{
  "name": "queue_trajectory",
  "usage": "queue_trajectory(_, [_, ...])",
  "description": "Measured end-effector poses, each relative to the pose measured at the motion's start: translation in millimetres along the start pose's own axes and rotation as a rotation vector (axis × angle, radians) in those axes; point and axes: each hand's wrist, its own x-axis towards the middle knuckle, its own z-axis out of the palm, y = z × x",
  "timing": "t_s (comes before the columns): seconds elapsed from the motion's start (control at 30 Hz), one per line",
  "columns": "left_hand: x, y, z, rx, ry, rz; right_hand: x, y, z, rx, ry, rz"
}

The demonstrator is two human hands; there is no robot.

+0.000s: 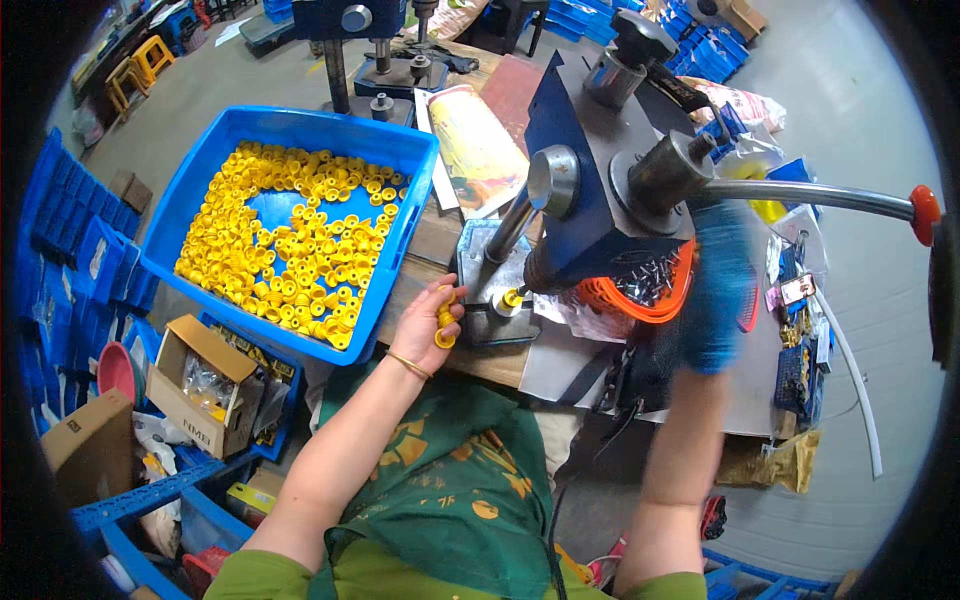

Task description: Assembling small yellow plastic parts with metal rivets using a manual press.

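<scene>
My left hand [425, 328] is closed around several small yellow plastic caps [444, 322], beside the base of a blue bench press [590, 180]. A single yellow cap [512, 298] sits on the white holder [505, 306] under the press's spindle, just right of my left fingers. My right hand [715, 290], in a blue glove, is smeared by motion below the press's metal lever [810, 192], which ends in a red knob. Its fingers cannot be made out, nor whether they touch the lever. Left of the press, a blue tray [265, 335] holds many loose yellow caps.
An orange basket [640, 312] of metal screws stands right of the press, close to my right hand. Another press [350, 18] is behind the tray. An open cardboard box [205, 385] lies at the lower left. Blue bins [85, 250] are stacked at the far left.
</scene>
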Motion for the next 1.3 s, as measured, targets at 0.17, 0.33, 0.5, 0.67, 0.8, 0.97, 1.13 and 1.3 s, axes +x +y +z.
queue_trajectory(0.17, [2.8,-15.8,9.2,0.124,0.003,-0.054,47.8,-166.9,-30.3,0.663,-0.485,-0.314])
queue_trajectory(0.33, [7.5,-16.4,5.7,0.07,-0.004,-0.076,-84.2,-105.7,-81.5,-0.155,-0.54,-0.089])
queue_trajectory(0.5, [16.1,-21.1,9.8,0.081,-0.019,-0.086,-103.4,2.5,-92.9,-0.375,-0.437,0.387])
queue_trajectory(0.67, [9.1,-15.9,13.1,-0.055,-0.042,-0.095,-58.9,-106.3,-174.1,-0.549,-0.331,-0.405])
queue_trajectory(0.8, [10.5,-23.0,13.4,-0.006,-0.036,-0.117,37.7,-118.6,-93.0,0.833,-0.932,-0.251])
queue_trajectory(0.97, [3.2,-23.3,23.2,0.215,0.041,-0.064,-5.9,142.5,-24.1,-1.134,-0.708,-0.235])
queue_trajectory(1.13, [9.5,-23.7,16.4,0.49,0.136,0.038,-71.3,174.1,44.2,-0.638,-0.583,-0.324])
queue_trajectory(1.3, [15.6,-34.3,34.1,0.855,0.014,0.383,-44.9,163.3,6.9,-0.647,-0.38,-0.184])
